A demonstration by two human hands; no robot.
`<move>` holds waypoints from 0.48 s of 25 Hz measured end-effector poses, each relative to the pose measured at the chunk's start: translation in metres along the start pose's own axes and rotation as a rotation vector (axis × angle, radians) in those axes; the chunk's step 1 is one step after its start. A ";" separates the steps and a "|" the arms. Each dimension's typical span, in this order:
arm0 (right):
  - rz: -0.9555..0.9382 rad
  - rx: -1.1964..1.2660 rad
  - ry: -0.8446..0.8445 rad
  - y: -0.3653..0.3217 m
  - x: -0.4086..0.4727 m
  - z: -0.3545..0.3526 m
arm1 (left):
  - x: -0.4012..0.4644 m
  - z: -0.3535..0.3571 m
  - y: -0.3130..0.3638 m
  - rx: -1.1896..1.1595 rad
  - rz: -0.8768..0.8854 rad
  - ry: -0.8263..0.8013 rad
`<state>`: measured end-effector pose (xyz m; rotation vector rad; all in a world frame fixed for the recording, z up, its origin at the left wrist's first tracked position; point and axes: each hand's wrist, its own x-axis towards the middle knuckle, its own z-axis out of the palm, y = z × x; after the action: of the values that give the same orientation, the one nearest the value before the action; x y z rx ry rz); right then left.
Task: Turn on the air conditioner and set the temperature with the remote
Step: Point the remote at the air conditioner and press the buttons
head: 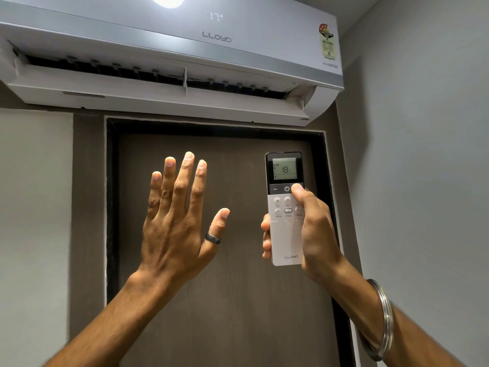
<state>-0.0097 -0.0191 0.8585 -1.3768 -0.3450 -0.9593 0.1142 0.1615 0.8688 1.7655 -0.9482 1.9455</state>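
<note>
Two readings disagree: the remote (285, 207), upright at four o'clock in the right hand (312, 229), shows 18, while the air conditioner (169, 56) at twelve o'clock shows what looks like 17 with its flap open. The right grip wraps the remote, thumb on the button just right of the power key; the left hand (180, 221) is spread, holding nothing. Power looks done and temperature setting is in hand, so next likely come further thumb presses, remote aimed at the unit.

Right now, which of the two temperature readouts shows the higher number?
The remote's screen, held in the right hand, reads 18; the air conditioner's panel display above reads 17.
</note>
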 end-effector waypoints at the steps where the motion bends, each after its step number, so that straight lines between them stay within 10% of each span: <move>1: 0.001 -0.001 -0.001 0.000 0.000 0.000 | 0.000 0.000 0.000 0.000 0.000 -0.001; 12: -0.027 -0.064 -0.007 -0.009 -0.005 -0.001 | -0.001 -0.005 0.004 0.011 -0.005 -0.006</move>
<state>-0.0199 -0.0172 0.8608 -1.4374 -0.3412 -0.9959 0.1076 0.1621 0.8671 1.7787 -0.9359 1.9472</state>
